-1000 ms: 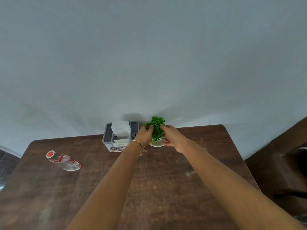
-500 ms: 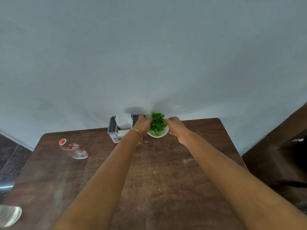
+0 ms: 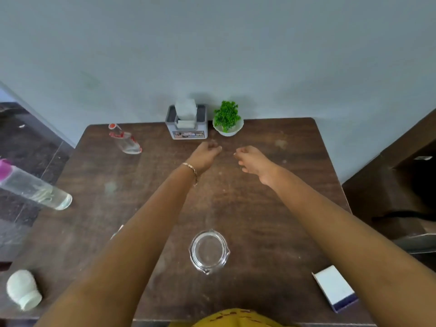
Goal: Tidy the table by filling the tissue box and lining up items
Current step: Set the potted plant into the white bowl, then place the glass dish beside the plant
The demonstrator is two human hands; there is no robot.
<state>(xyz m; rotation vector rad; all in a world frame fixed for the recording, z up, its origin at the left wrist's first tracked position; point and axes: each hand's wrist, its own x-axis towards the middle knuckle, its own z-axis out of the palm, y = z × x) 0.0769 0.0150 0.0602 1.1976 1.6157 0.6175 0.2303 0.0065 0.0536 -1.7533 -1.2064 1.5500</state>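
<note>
A clear jug (image 3: 208,250) stood upright near the front middle of the counter (image 3: 271,220), between the two forearms. A white carton (image 3: 335,287) lay at the near right corner, and a white bottle (image 3: 22,290) lay on its side at the near left corner. Farther out, a pink-capped bottle (image 3: 33,187) lay on its side at the left edge. Past mid-counter the left hand (image 3: 206,152), a bracelet (image 3: 190,167) on its wrist, and the right hand (image 3: 252,159) were held apart; each grip was loose, fingers curled in, holding nothing. A red-capped bottle (image 3: 123,140) lay on its side at the far left. The tissue box (image 3: 187,128) stood at the far edge against the wall (image 3: 212,55), a tissue (image 3: 185,109) rising from its top. The plant (image 3: 227,114) stood just beside it on the right, clear of both hands.
</note>
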